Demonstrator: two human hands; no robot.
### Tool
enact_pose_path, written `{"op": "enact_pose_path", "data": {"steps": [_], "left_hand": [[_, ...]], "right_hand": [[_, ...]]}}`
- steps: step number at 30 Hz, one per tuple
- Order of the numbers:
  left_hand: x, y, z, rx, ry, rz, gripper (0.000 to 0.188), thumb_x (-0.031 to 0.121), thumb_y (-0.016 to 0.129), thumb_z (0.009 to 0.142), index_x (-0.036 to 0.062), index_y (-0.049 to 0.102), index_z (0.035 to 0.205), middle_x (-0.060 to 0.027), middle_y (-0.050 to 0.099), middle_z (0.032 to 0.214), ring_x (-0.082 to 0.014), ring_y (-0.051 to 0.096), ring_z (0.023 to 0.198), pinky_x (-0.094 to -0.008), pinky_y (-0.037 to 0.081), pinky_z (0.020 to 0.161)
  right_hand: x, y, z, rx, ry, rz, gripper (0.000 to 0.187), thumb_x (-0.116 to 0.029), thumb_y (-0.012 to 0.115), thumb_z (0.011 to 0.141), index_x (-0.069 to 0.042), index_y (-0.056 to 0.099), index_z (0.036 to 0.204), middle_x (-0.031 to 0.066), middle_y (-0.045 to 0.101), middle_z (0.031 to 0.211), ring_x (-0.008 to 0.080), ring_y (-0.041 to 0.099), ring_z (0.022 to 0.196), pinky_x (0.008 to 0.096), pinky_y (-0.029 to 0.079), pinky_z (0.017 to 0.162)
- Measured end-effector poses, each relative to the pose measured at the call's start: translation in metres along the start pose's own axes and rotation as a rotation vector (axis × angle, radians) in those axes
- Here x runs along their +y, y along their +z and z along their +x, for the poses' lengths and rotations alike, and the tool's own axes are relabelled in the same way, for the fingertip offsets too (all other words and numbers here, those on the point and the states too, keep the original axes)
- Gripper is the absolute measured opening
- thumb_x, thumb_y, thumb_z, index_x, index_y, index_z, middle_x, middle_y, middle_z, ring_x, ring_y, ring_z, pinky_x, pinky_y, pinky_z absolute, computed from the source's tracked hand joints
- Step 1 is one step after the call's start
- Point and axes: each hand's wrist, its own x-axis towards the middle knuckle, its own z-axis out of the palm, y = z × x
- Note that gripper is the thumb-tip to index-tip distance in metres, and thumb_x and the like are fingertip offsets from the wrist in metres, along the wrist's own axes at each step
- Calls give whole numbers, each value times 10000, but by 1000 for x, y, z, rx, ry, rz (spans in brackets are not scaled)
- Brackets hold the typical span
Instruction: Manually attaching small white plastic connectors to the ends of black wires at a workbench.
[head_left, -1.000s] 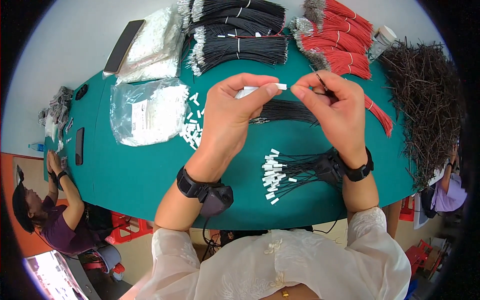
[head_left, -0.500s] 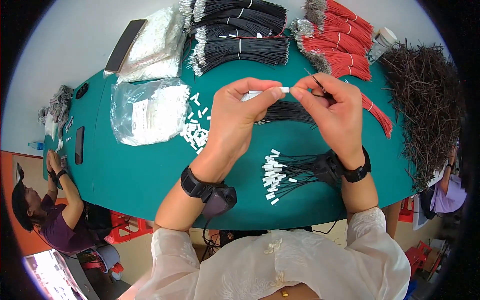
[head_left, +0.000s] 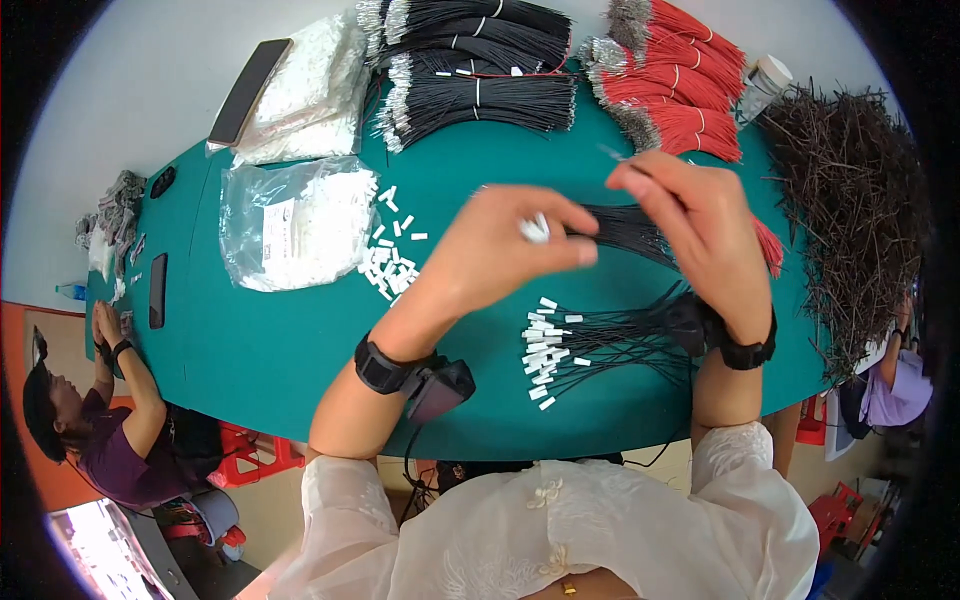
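My left hand point(head_left: 515, 240) holds a few small white connector housings point(head_left: 535, 230) in its curled fingers; thumb and forefinger are apart. To its right, my right hand point(head_left: 695, 205) pinches a thin wire whose blurred grey tip point(head_left: 611, 152) sticks out past the fingertips; most of it is hidden. Beneath and between the hands lies a bundle of loose black wires point(head_left: 630, 232). Nearer to me is a pile of black wires with white housings on their ends point(head_left: 545, 350), partly under my right wrist. Loose white housings point(head_left: 388, 268) are scattered left of my left hand.
A clear bag of white housings point(head_left: 320, 225) lies left on the green table point(head_left: 270, 350). Black wire bundles point(head_left: 480, 100) and red wire bundles point(head_left: 680, 85) line the back. A dark tangled heap point(head_left: 850, 220) stands right. Another person point(head_left: 120, 420) sits at the left.
My hands have moved apart, and the white housing pinched between them is gone from there. My right hand shifted right and slightly down. Another white-ended wire now shows on the near pile.
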Motion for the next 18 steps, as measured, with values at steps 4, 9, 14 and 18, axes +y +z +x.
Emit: {"op": "enact_pose_path", "data": {"steps": [4,9,14,18], "left_hand": [[8,-4,0,322,80,-247,129,99,700,826,23,685,930,59,557,715,-28,446,596,-210,344,525],[8,-7,-2,428,90,-333,101,105,697,836,23,674,889,64,535,698,-7,363,547,-196,250,484],[8,-9,-3,348,54,-349,128,118,650,874,15,657,950,45,542,740,-9,357,565,-192,250,498],[6,-5,-1,222,26,-770,191,123,570,926,12,609,1076,-4,572,817,-22,361,592,-186,278,526]], "right_hand": [[2,18,2,-128,14,157,178,-156,579,916,17,607,885,180,565,674,341,534,566,377,397,524],[0,22,2,-188,1,204,143,-98,563,930,27,628,909,69,593,699,119,494,574,244,371,538],[-3,22,3,-21,152,383,80,-61,634,879,15,652,898,-27,538,675,29,416,583,204,298,513],[3,25,4,116,156,471,83,-62,685,833,1,686,887,-70,434,606,3,337,562,200,235,485]]}}
